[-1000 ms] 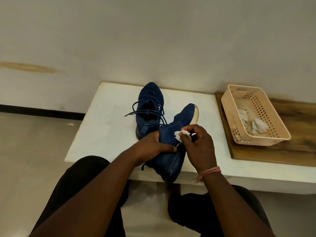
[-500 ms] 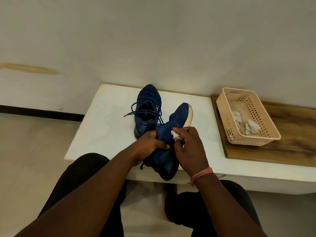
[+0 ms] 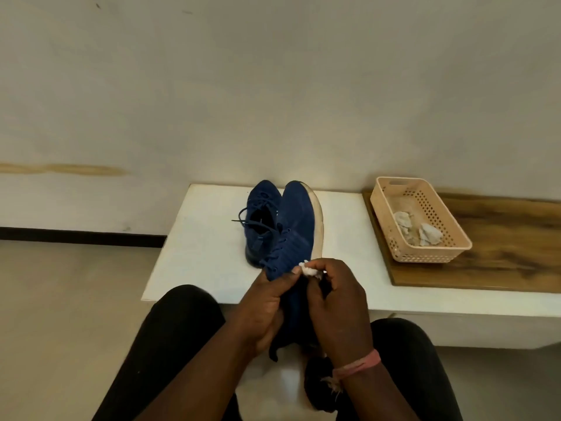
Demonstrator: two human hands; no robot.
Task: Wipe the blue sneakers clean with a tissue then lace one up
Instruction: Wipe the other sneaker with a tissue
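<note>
**Shoe swung toe-away, wipe ongoing**

We see the held sneaker [image 3: 296, 235] has turned since a second ago: its toe then angled up to the right, now it points almost straight away toward the wall, long axis running from us outward, pale sole edge on the right. Heel end sits low between the hands, over the counter [image 3: 206, 238] edge. Left hand [image 3: 262, 308] grip is wrapped round the heel side. Right hand [image 3: 337, 305] grip pinches the tissue [image 3: 308, 270] against the collar area. We judge wiping is moving to a new face; lacing not started. Second sneaker [image 3: 259, 217] rests on the counter, just behind-left, toe away.
</note>
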